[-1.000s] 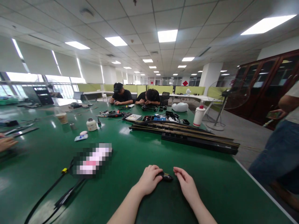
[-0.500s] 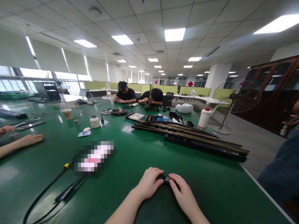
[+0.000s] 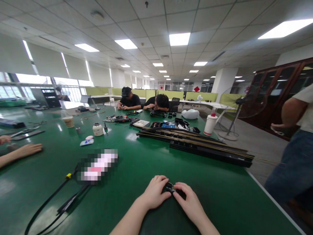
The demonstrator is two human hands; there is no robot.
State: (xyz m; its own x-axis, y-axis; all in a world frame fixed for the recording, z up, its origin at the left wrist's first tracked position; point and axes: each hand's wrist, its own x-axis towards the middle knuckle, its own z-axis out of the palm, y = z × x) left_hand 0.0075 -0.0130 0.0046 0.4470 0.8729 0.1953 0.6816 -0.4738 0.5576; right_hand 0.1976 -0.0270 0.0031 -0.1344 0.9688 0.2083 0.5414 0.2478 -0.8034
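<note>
Close in front of me, a small black part (image 3: 170,188) with a metallic, brassy patch lies between my two hands, low over the green table (image 3: 122,202). My left hand (image 3: 156,192) pinches its left end, thumb below and fingers curled over the top. My right hand (image 3: 187,195) grips the right end with thumb and fingertips. Much of the part is covered by the fingers, so its exact kind cannot be made out. Left of my hands rests a blurred-out device with a lit screen (image 3: 99,166), joined to a black cable (image 3: 45,199).
Long black rails (image 3: 210,155) with thin brass-coloured rods lie ahead to the right, by a white bottle (image 3: 209,125). A jar (image 3: 98,129) and a cup (image 3: 68,121) stand left. A co-worker's hand (image 3: 30,149) rests far left; a person (image 3: 286,160) stands right.
The black part has turned a little between my fingers, and my right hand has shifted slightly left. The view has swung slightly right. The person at right has moved further into view.
</note>
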